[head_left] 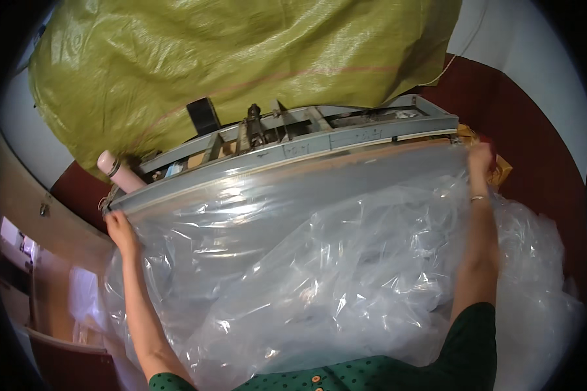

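A large sheet of clear plastic film (241, 228) spreads before me, its far edge lying along a long grey metal frame (365, 135). My left hand (120, 231) is closed at the film's left corner, pinching it close to the frame's left end. Out to the right, my right hand (481, 161) is closed on the opposite corner, just past the frame's right end; its fingertips are partly hidden. Between the hands the film is fairly smooth along the frame. Nearer my body it bunches into loose, shiny folds.
A pink bottle (120, 173) leans at the frame's left end. A black upright plate (203, 116) stands behind the frame. Yellow-green woven sheeting (254, 58) covers a big bulk at the back. More crumpled film (535, 260) lies right. A door (59, 221) is at left.
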The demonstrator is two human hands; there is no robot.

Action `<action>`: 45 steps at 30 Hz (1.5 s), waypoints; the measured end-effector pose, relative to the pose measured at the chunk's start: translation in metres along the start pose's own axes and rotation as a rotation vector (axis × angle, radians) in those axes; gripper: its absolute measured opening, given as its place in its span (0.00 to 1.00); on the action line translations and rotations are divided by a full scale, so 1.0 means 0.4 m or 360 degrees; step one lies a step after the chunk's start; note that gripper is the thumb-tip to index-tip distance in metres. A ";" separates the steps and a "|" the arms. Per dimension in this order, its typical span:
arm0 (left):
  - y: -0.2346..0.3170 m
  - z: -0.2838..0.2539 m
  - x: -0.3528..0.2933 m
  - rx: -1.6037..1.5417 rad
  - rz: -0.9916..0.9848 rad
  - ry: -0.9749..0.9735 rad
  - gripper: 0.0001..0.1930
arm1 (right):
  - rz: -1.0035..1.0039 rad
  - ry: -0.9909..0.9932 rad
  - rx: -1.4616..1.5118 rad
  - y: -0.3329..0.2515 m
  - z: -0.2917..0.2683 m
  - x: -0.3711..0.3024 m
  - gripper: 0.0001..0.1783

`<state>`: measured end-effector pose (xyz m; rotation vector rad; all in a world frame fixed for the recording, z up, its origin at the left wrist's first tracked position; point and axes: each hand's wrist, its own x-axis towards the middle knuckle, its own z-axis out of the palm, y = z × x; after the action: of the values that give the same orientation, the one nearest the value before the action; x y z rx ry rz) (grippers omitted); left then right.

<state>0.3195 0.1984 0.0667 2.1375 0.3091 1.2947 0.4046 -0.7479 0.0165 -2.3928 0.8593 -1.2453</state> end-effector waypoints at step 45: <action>0.121 -0.207 -0.105 -0.0953 -0.0311 -0.0463 0.04 | -0.0987 -0.1472 0.1526 -1.109 -0.233 -0.543 0.08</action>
<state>0.2219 0.1717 0.0935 1.6962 -0.0001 0.8149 0.3948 -0.2671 0.1627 -1.9979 -0.6553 -0.3536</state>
